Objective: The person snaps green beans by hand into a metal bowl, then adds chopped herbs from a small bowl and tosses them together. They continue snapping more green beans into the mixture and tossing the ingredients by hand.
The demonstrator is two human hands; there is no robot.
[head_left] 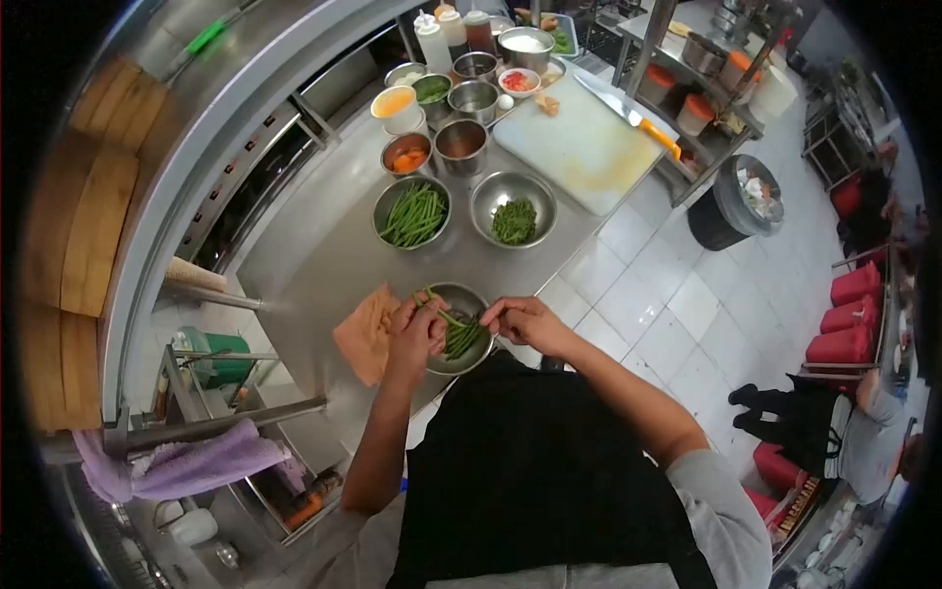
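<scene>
My left hand (pixel 419 326) is closed on a few green beans (pixel 442 312), held over the left side of a steel bowl (pixel 454 372). More green beans (pixel 464 340) lie inside that bowl. My right hand (pixel 523 322) is at the bowl's right rim, fingers pinched together; anything between them is too small to make out. An orange-brown cloth (pixel 365 339) lies left of the bowl, partly behind my left wrist. Farther back stand a steel bowl heaped with whole green beans (pixel 414 214) and a wider bowl (pixel 481 206) with small green trimmings (pixel 513 222).
A white cutting board (pixel 574 142) carries a knife with an orange handle (pixel 657 135) at its right edge. Steel containers, including one of orange pieces (pixel 406 157), and squeeze bottles (pixel 432 41) crowd the back. A lined bin (pixel 721 216) stands on the floor at right.
</scene>
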